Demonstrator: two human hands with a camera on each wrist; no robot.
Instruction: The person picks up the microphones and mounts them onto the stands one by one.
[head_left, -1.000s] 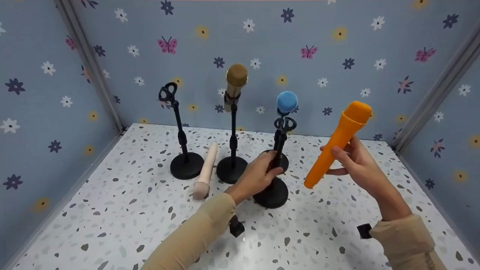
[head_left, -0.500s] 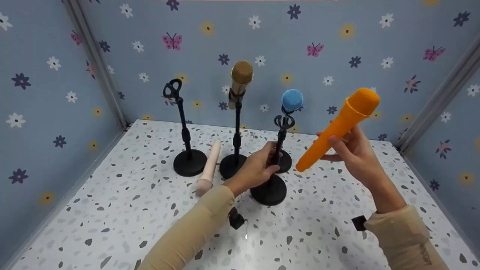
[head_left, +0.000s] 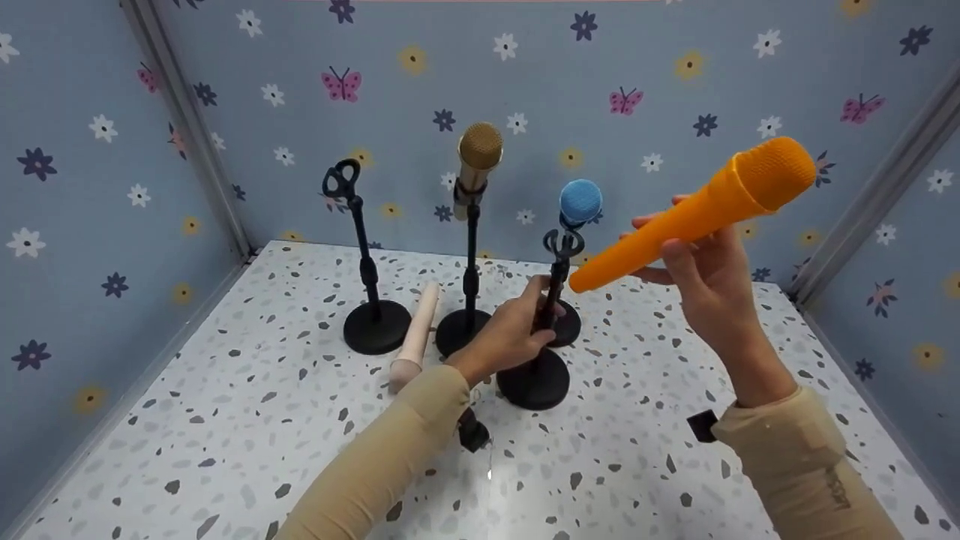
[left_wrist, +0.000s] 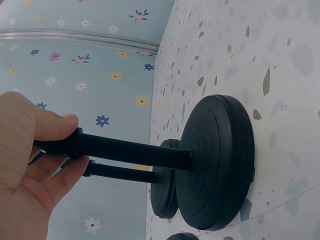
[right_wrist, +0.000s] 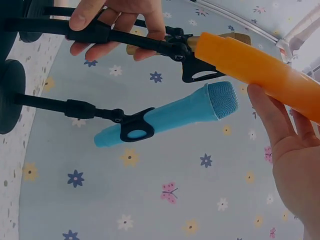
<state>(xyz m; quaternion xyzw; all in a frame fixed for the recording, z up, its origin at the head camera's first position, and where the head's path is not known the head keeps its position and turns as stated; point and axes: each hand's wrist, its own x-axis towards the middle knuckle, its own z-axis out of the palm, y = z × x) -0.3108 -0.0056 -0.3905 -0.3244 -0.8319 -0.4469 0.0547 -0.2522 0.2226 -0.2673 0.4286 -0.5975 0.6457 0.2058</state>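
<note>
The right grip [head_left: 716, 289] pinches the orange microphone [head_left: 705, 214], just tipped flatter, its tail now near the clip [head_left: 561, 255] of the stand [head_left: 534, 381] the left grip [head_left: 510, 334] holds; the two look almost lined up.

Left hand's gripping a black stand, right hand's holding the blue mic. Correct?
One slip: the right hand holds the orange mic, not the blue mic, as the right wrist view shows. The left hand does grip a black stand.

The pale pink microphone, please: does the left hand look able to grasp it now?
Probably not: the left hand grips a black round-based stand, though the pale pink microphone lies nearby.
</note>
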